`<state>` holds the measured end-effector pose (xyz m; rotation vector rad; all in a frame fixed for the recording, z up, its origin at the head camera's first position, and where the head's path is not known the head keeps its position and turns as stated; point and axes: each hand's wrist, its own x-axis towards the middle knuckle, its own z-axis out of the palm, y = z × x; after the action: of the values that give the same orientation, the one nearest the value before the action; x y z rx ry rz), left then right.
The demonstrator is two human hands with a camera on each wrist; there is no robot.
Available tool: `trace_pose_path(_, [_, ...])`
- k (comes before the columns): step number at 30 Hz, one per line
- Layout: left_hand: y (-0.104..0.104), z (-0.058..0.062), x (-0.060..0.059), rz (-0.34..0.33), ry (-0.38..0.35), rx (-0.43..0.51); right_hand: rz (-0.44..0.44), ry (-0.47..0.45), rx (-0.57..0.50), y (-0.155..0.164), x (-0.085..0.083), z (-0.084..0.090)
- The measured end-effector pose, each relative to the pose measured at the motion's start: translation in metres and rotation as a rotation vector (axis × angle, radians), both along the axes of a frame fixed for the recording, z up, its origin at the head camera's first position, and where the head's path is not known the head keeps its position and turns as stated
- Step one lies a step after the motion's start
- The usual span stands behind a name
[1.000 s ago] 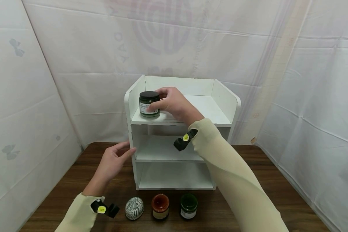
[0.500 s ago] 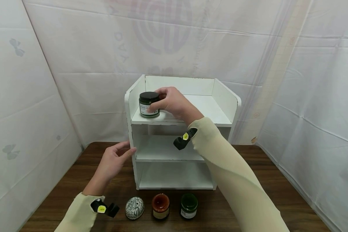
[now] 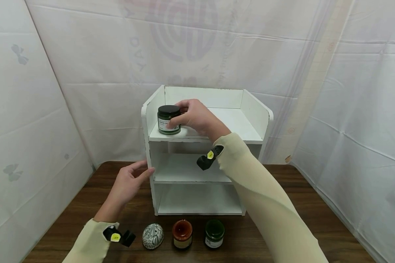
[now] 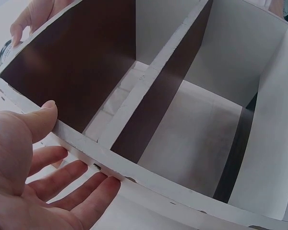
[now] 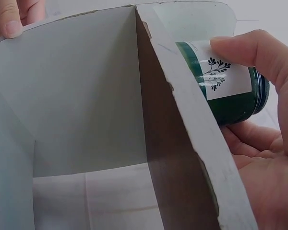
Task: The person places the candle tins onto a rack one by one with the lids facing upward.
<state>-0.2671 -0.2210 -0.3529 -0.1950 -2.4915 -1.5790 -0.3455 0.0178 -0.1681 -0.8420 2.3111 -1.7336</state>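
Right hand (image 3: pixel 197 117) fingers clamped round green jar (image 3: pixel 168 119) on shelf (image 3: pixel 237 124) top; left hand (image 3: pixel 129 182) fingers straight, slightly apart, fingertips against shelf's side

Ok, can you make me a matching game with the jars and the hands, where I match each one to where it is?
Things:
1. dark green glass jar with black lid
2. round orange-red jar
3. white patterned egg-shaped pot
4. left hand

Places:
A. leftmost on the brown wooden table
B. touching the left side wall of the white wooden shelf
C. top shelf, held by the right hand
D. middle of the table's row

Pairs: 1-C, 2-D, 3-A, 4-B
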Motion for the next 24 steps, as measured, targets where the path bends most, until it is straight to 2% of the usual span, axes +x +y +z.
trace_pose_path(24, [0.0008,0.0002,-0.0015,0.006,0.008,-0.015,-0.026,0.043,0.090,0.0004,0.0040,0.0028])
